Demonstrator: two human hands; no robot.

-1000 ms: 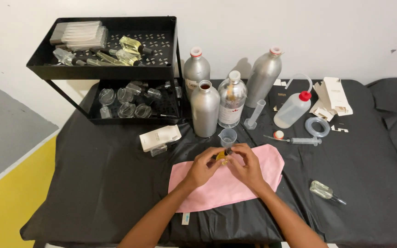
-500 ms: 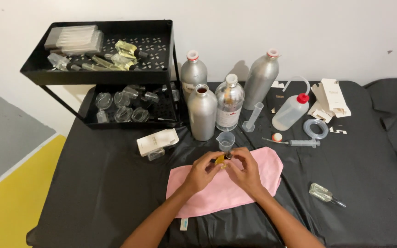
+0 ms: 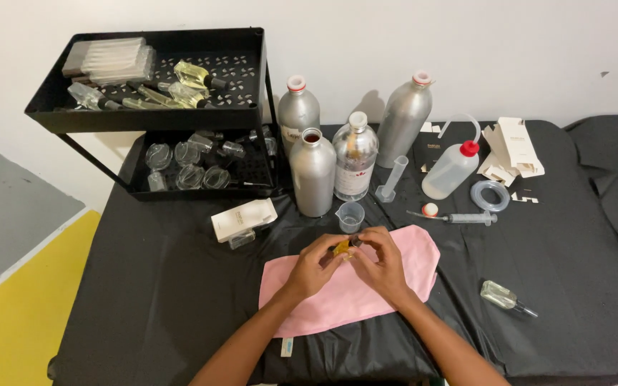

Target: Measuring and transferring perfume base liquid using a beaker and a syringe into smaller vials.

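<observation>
Both my hands meet over a pink cloth (image 3: 323,300) spread on the black-covered table (image 3: 166,300). My left hand (image 3: 314,266) and my right hand (image 3: 382,263) pinch a small bottle of yellow liquid (image 3: 342,248) between their fingertips; a dark cap end shows next to the right fingers. Most of the bottle is hidden by my fingers. A small clear measuring beaker (image 3: 350,216) stands just beyond my hands.
Three silver metal bottles (image 3: 313,173) and a clear bottle (image 3: 355,157) stand behind the beaker. A black two-tier rack (image 3: 159,118) with glass bottles sits far left. A white box (image 3: 243,219), squeeze bottle (image 3: 450,169), syringe (image 3: 459,216), tubing coil (image 3: 489,195) and small glass bottle (image 3: 502,294) lie around.
My hands stay together over the pink cloth, working the small yellow bottle; the view has shifted slightly. Nothing else has moved.
</observation>
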